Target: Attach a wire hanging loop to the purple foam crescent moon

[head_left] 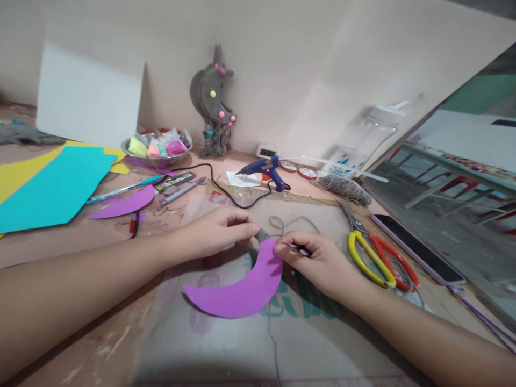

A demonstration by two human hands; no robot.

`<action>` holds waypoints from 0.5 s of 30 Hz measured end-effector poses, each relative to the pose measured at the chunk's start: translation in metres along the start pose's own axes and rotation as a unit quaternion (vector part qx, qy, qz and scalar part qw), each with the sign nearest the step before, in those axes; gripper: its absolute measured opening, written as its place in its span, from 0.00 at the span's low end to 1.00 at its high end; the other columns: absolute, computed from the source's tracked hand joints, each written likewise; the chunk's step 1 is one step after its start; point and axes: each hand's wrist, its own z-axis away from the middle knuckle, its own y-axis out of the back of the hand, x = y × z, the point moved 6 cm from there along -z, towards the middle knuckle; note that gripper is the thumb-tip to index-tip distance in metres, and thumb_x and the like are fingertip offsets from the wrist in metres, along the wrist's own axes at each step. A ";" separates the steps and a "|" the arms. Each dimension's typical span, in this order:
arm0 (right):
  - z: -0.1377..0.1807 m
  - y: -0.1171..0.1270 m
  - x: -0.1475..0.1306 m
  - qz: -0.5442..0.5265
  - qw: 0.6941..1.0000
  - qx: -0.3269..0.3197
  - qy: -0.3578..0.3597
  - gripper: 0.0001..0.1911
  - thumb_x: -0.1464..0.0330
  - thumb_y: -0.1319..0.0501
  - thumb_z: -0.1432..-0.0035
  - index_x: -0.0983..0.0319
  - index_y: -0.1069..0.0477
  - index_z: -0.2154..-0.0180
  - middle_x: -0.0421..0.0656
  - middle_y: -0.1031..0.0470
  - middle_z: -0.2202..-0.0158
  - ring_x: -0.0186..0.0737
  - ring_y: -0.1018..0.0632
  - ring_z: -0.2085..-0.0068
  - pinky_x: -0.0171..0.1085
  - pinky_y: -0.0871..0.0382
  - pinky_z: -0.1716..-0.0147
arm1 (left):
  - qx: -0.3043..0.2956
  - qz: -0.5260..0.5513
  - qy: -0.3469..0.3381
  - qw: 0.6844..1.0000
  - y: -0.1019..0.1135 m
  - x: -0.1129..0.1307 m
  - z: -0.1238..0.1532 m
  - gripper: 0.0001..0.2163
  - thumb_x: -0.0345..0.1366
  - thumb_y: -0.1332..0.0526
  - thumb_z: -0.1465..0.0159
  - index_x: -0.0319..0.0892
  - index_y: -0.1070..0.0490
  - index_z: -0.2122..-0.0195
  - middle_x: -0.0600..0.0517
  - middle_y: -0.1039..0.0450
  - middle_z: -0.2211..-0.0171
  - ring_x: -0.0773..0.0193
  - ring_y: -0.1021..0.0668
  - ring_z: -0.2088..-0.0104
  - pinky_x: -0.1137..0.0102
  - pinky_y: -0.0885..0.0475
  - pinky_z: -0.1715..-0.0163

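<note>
Here, the purple crescent (264,285) sits at six o'clock in view — left hand (215,232) pinching its tip, wrapped in grey cord (263,235), right hand (322,260) gripping its outer edge. Scissors (378,249) lie at four o'clock.

The head camera looks forward and down at the left hand (220,232) and right hand (322,260) close by, facing the wall (290,80) beyond.

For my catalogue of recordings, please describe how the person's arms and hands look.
The left hand and right hand wear no gloves or visible rings. Left forearm and right forearm are bare to the picture's edges, without sleeve, watch or bracelet.
</note>
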 end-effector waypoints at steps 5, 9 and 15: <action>0.001 -0.001 -0.004 0.012 1.000 0.003 0.015 0.14 0.58 0.42 0.47 0.62 0.32 0.75 0.37 0.36 0.81 0.30 0.35 0.79 0.30 0.42 0.80 | -0.006 -0.001 0.012 1.000 0.000 0.002 0.000 0.10 0.37 0.46 0.39 0.38 0.34 0.75 0.56 0.37 0.79 0.74 0.38 0.82 0.78 0.44 0.84; 0.000 0.001 -0.005 0.047 0.998 0.004 0.039 0.13 0.60 0.41 0.47 0.63 0.31 0.75 0.37 0.35 0.80 0.30 0.36 0.78 0.30 0.42 0.79 | -0.014 -0.004 0.011 1.000 0.000 0.000 0.001 0.10 0.38 0.47 0.39 0.38 0.34 0.74 0.57 0.37 0.79 0.74 0.38 0.81 0.79 0.44 0.85; -0.001 0.002 -0.007 0.078 0.994 0.019 0.075 0.09 0.64 0.41 0.47 0.63 0.29 0.74 0.38 0.32 0.79 0.30 0.35 0.77 0.30 0.41 0.78 | -0.026 -0.031 -0.009 0.999 -0.002 -0.002 0.001 0.13 0.42 0.47 0.38 0.38 0.34 0.74 0.56 0.36 0.78 0.72 0.35 0.79 0.78 0.42 0.83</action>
